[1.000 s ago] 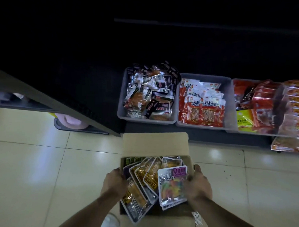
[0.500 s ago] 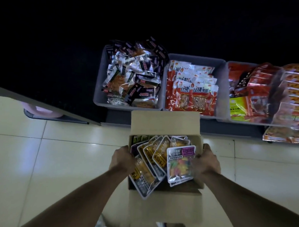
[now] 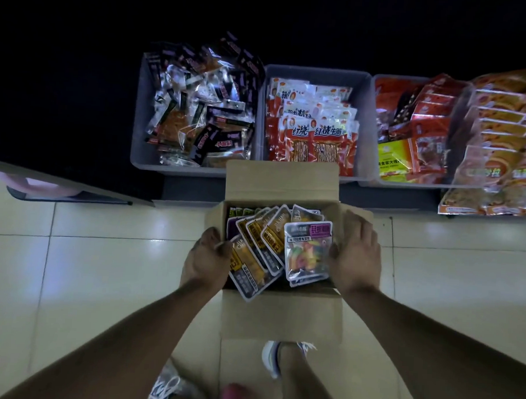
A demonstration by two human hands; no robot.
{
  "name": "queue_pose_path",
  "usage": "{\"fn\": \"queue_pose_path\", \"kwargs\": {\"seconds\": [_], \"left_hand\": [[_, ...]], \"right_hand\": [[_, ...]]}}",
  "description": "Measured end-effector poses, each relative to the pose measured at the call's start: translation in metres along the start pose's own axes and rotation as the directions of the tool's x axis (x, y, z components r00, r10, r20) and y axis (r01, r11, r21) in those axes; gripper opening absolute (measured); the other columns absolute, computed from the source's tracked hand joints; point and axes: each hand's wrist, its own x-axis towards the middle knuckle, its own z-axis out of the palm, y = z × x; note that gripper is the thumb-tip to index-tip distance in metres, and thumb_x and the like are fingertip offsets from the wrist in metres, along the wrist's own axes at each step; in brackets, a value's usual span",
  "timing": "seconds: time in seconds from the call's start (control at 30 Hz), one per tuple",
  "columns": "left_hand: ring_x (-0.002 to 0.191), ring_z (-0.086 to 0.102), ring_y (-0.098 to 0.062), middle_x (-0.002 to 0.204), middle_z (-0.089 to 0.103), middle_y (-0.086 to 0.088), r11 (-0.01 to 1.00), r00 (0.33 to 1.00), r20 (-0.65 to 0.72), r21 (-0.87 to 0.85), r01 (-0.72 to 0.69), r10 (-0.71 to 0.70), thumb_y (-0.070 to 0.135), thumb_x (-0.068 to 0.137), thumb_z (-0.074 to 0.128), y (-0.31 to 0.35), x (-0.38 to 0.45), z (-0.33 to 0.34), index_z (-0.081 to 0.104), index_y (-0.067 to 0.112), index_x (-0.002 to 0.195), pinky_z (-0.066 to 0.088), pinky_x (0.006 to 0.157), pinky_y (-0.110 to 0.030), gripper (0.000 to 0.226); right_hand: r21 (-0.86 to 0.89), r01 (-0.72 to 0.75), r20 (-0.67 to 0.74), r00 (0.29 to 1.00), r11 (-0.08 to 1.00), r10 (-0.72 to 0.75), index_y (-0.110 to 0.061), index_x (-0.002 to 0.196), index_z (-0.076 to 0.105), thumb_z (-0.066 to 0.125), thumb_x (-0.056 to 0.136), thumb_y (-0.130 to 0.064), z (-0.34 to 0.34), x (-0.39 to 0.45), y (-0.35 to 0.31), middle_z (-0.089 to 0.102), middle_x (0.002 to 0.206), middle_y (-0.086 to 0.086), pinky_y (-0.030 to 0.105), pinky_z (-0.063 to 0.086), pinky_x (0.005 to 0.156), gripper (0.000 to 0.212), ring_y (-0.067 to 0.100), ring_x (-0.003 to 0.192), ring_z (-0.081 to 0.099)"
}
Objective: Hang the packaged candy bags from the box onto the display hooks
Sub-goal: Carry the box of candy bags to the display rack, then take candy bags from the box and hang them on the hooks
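1. Cardboard box (image 3: 281, 314) sits open on the tiled floor (image 3: 102, 267), flaps spread, just before three grey bins (image 3: 143, 161) of other snacks. No display hooks in view; the upper frame is black.
2. Candy bags (image 3: 272, 245) lie fanned inside the box, dark orange ones overlapping at left, a clear pack of coloured gummies (image 3: 309, 251) on top at right.
3. Left hand (image 3: 206, 257) is at the box's left wall, fingers curled about the edge of the lowest orange bag (image 3: 246, 271); looks like a grasp, though the dim light leaves it unsure.
4. Right hand (image 3: 355, 257) rests at the right side, fingers bent over the box rim against the gummy pack's edge; whether it grips box or pack, cannot tell.
5. Step in hand, as judged: gather a stack to lift out.
6. To do it well: square the fan first, pinch near the header ends so the hang holes stay aligned, take a modest handful, keep the slick film from sliding.
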Motion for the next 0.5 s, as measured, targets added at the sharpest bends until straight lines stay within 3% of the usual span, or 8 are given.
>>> {"fn": "queue_pose_path", "kwargs": {"seconds": [0.07, 0.1, 0.17, 0.2, 0.27, 0.33, 0.4, 0.5], "left_hand": [[0.090, 0.061, -0.025, 0.105, 0.061, -0.005, 0.997, 0.996, -0.056, -0.048, -0.067, 0.064, 0.027, 0.101, 0.058, -0.004, -0.008, 0.006, 0.046, 0.021, 0.100, 0.038, 0.057, -0.025, 0.014], [0.102, 0.060, -0.027, 0.113, 0.059, -0.006, 0.994, 0.994, -0.077, -0.065, -0.089, 0.084, 0.025, 0.098, 0.062, -0.005, -0.013, 0.009, 0.049, 0.019, 0.106, 0.045, 0.067, -0.028, 0.016], [0.128, 0.053, -0.029, 0.137, 0.055, -0.010, 0.990, 0.984, -0.121, -0.029, -0.137, 0.132, 0.026, 0.094, 0.067, -0.009, -0.025, 0.016, 0.053, 0.014, 0.131, 0.052, 0.097, -0.044, 0.042], [0.138, 0.045, -0.029, 0.147, 0.050, -0.011, 0.989, 0.979, -0.143, -0.014, -0.150, 0.147, 0.026, 0.093, 0.067, -0.010, -0.032, 0.018, 0.049, 0.012, 0.143, 0.047, 0.110, -0.048, 0.055], [0.142, 0.040, -0.028, 0.153, 0.046, -0.011, 0.983, 0.968, -0.179, -0.033, -0.182, 0.174, 0.024, 0.091, 0.059, -0.010, -0.046, 0.024, 0.044, 0.010, 0.151, 0.039, 0.118, -0.048, 0.063], [0.139, 0.040, -0.027, 0.152, 0.046, -0.008, 0.975, 0.968, -0.144, -0.055, -0.215, 0.206, 0.029, 0.085, 0.048, -0.007, -0.061, 0.027, 0.047, 0.014, 0.149, 0.042, 0.117, -0.047, 0.066], [0.146, 0.032, -0.027, 0.158, 0.040, -0.008, 0.967, 0.968, -0.065, -0.061, -0.246, 0.242, 0.031, 0.085, 0.048, -0.006, -0.070, 0.029, 0.044, 0.016, 0.152, 0.037, 0.119, -0.042, 0.069], [0.153, 0.028, -0.027, 0.164, 0.032, -0.006, 0.954, 0.959, -0.059, -0.104, -0.283, 0.278, 0.007, 0.086, 0.067, -0.012, -0.069, 0.029, 0.041, 0.018, 0.155, 0.037, 0.121, -0.048, 0.075]], "right_hand": [[-0.051, 0.194, -0.024, 0.981, 0.980, -0.195, -0.011, 0.147, 0.045, 0.069, 0.089, -0.017, 0.001, -0.005, -0.003, 0.052, 0.139, 0.015, 0.046, 0.045, 0.104, 0.064, 0.033, 0.125, 0.051], [-0.053, 0.271, 0.035, 0.962, 0.961, -0.269, -0.014, 0.148, 0.044, 0.067, 0.090, -0.018, 0.002, -0.006, -0.007, 0.052, 0.141, 0.012, 0.044, 0.044, 0.108, 0.062, 0.030, 0.128, 0.050], [-0.037, 0.379, 0.172, 0.914, 0.925, -0.367, -0.021, 0.152, 0.041, 0.061, 0.095, -0.025, 0.004, -0.008, -0.018, 0.046, 0.149, 0.006, 0.044, 0.038, 0.116, 0.060, 0.024, 0.138, 0.044], [-0.027, 0.423, 0.210, 0.888, 0.906, -0.408, -0.023, 0.152, 0.039, 0.059, 0.097, -0.028, 0.007, -0.008, -0.024, 0.043, 0.153, 0.004, 0.043, 0.037, 0.117, 0.059, 0.023, 0.141, 0.041], [-0.019, 0.485, 0.256, 0.848, 0.874, -0.465, -0.026, 0.154, 0.038, 0.059, 0.097, -0.033, 0.012, -0.010, -0.040, 0.040, 0.155, 0.002, 0.042, 0.038, 0.116, 0.061, 0.022, 0.141, 0.041], [-0.041, 0.451, 0.330, 0.848, 0.891, -0.414, -0.030, 0.158, 0.025, 0.062, 0.094, -0.048, 0.023, -0.012, -0.055, 0.028, 0.162, 0.002, 0.047, 0.031, 0.121, 0.077, 0.026, 0.148, 0.031], [-0.059, 0.308, 0.421, 0.870, 0.950, -0.256, -0.037, 0.161, 0.002, 0.065, 0.089, -0.058, 0.038, -0.010, -0.068, 0.000, 0.171, 0.000, 0.058, 0.014, 0.125, 0.098, 0.033, 0.157, 0.002], [-0.093, 0.155, 0.500, 0.862, 0.984, -0.089, -0.043, 0.158, -0.014, 0.067, 0.091, -0.050, 0.065, -0.001, -0.084, -0.024, 0.169, 0.000, 0.071, 0.001, 0.121, 0.106, 0.041, 0.154, -0.021]]}}
